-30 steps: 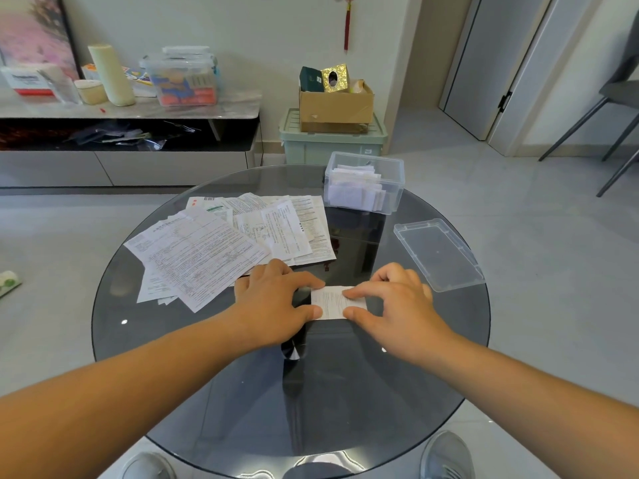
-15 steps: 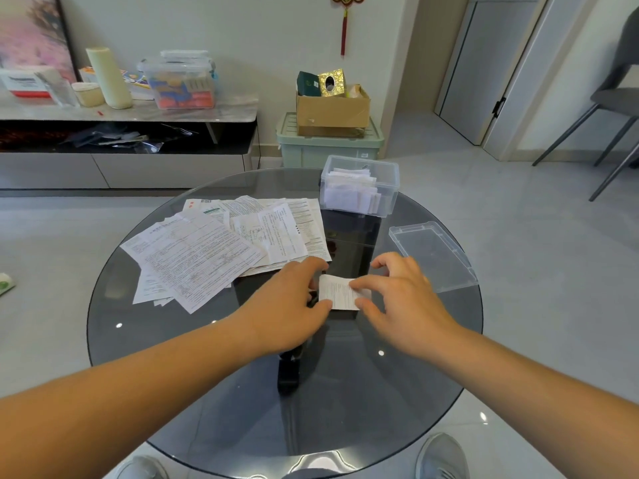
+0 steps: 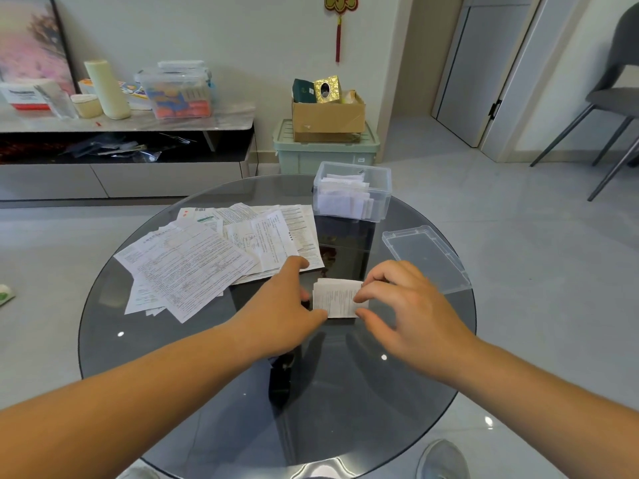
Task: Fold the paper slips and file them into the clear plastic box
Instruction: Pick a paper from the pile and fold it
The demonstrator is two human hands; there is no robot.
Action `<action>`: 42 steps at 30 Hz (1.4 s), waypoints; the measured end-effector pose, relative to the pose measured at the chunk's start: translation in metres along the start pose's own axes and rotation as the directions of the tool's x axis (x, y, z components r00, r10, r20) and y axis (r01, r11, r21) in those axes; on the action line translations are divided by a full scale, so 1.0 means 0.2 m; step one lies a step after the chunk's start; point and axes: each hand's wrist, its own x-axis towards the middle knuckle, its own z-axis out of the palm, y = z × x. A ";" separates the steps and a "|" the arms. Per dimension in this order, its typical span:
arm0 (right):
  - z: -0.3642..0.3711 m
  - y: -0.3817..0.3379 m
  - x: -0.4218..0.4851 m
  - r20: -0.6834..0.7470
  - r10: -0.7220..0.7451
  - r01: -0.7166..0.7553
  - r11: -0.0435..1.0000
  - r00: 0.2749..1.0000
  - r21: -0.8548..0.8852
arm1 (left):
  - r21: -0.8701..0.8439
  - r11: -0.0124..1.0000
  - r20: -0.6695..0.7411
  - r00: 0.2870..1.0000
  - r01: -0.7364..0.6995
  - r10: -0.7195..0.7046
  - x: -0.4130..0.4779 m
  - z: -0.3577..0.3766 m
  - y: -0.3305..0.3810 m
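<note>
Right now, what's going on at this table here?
A person is folding paper slips at a round glass table. The right hand pinches a folded slip by its right edge; the left hand meets its left edge, its hold hidden. Unfolded papers lie to the left. The clear plastic box, lid off beside it, already holds slips.

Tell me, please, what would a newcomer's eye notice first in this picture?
First, the two hands at the middle of the glass table: the right hand pinches a small folded paper slip, the left hand touches its edge. Next, the pile of unfolded papers on the left, and the clear plastic box with slips at the far edge, its lid lying off to the right.
</note>
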 end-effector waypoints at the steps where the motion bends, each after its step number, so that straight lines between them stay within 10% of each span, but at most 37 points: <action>1: 0.01 0.00 0.00 0.003 -0.020 0.020 1.000 1.000 -0.018 | -0.008 1.000 -0.004 1.000 0.001 -0.001 0.01 0.01 0.00; 21: 0.06 0.01 0.11 0.231 0.147 -0.114 0.982 0.962 -0.152 | 0.058 0.994 -0.166 0.981 -0.089 0.098 0.24 -0.04 0.03; 42: 0.08 0.02 0.16 0.027 0.089 -0.082 0.979 0.996 -0.187 | 0.270 0.958 -0.300 0.937 -0.095 0.177 -0.01 -0.34 -0.38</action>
